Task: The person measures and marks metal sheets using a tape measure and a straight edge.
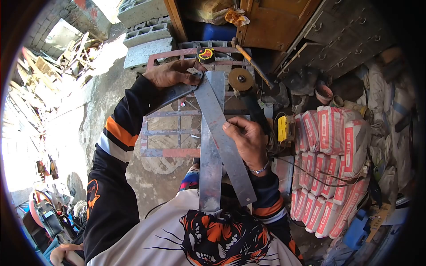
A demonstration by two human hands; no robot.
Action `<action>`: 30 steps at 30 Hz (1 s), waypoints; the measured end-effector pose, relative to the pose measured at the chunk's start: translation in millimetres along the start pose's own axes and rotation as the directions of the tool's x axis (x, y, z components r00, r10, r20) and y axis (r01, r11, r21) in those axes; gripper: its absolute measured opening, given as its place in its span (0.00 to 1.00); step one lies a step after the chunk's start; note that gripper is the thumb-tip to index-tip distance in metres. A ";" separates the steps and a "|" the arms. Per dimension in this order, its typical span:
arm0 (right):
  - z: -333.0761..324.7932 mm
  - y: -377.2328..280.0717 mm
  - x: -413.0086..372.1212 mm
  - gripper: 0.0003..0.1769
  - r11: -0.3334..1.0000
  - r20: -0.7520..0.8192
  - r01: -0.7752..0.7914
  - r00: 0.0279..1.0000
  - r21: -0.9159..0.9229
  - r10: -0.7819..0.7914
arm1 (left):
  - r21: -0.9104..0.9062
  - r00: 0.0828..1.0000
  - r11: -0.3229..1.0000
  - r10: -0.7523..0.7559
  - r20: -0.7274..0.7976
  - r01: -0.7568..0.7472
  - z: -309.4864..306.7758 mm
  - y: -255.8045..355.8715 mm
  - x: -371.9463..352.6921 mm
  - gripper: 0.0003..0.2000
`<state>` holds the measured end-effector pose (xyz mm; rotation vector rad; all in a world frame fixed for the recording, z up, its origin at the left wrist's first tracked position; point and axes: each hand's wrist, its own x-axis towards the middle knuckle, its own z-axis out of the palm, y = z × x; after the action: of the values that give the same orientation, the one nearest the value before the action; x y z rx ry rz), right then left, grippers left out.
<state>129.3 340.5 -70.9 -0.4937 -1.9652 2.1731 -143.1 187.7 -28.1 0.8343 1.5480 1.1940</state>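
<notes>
My left hand [175, 74] is closed around the corner end of a metal try square [228, 142], whose long blade slants down to the right and whose short arm points lower left. My right hand [246, 137] grips the blade's edge near its middle, thumb on top. Under the blade lies a flat metal strip [210, 168], running from the metal frame toward my shirt. Close by my left hand, a yellow and black tape measure [205, 55] rests on the frame. An angle grinder [242, 80] with a brown disc is just beyond my right hand.
The reddish metal grid frame [173, 153] sits low in front of me. A hammer [255, 64] with an orange handle lies at its far right. Concrete blocks [148, 35] stand behind. Stacked cement bags [333, 133] and a yellow case-like object [285, 128] are on the right; scrap wood [53, 66] is left.
</notes>
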 end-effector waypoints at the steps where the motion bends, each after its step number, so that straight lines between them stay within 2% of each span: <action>1: 1.0 0.2 -0.1 0.13 1.000 -0.006 0.021 1.000 0.006 -0.021 | 0.002 1.000 1.000 0.002 -0.001 -0.002 -1.4 -1.8 -0.8 0.16; 4: 3.5 -2.8 0.0 0.13 0.998 -0.016 0.058 0.998 0.002 -0.058 | -0.009 1.000 1.000 0.017 0.025 -0.017 -3.6 -1.0 -2.7 0.16; 6: 4.3 -6.0 -1.2 0.12 0.997 -0.018 0.074 0.997 -0.009 -0.074 | -0.045 0.997 0.996 -0.070 0.044 0.072 -3.7 2.2 -5.5 0.17; 10: 4.4 -6.1 -0.1 0.12 0.995 -0.023 0.058 0.998 -0.075 -0.060 | -0.058 0.995 0.994 -0.097 0.005 0.097 -0.8 5.7 -5.6 0.18; 13: 3.5 -2.3 -0.3 0.12 0.996 -0.020 0.056 0.998 -0.066 -0.058 | -0.009 0.999 1.000 -0.010 0.043 0.010 -1.5 3.0 -1.4 0.17; 15: 3.1 -0.9 -0.7 0.12 0.998 -0.020 0.041 0.999 -0.056 -0.042 | 0.125 0.996 0.989 0.080 0.032 -0.083 -5.5 -4.0 5.1 0.16; 19: 3.2 0.9 -1.3 0.13 0.999 -0.025 0.038 0.999 -0.019 -0.038 | 0.005 0.999 1.000 -0.005 0.041 0.005 -10.9 -14.1 10.4 0.17; 21: 3.2 0.9 -1.4 0.13 0.999 -0.027 0.040 0.999 -0.021 -0.041 | 0.053 0.995 0.994 0.096 0.023 -0.097 -7.3 -14.4 13.2 0.18; 22: 3.2 0.6 -1.3 0.13 0.999 -0.028 0.044 0.999 -0.011 -0.044 | 0.052 0.995 0.994 0.096 0.023 -0.097 -5.0 -10.4 11.3 0.18; 24: 3.1 -0.7 -1.8 0.13 0.999 -0.030 0.047 0.998 -0.002 -0.047 | -0.131 0.996 0.988 -0.080 0.046 0.085 -0.6 0.5 5.0 0.19; 30: 2.4 -2.2 -2.5 0.13 0.998 -0.025 0.037 0.999 -0.041 -0.038 | -0.048 0.995 0.995 -0.091 0.050 0.093 -1.8 6.2 5.0 0.19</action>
<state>130.7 337.7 -68.2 -0.4846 -1.9928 2.0977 -146.6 193.5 -23.5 0.7457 1.4962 1.1340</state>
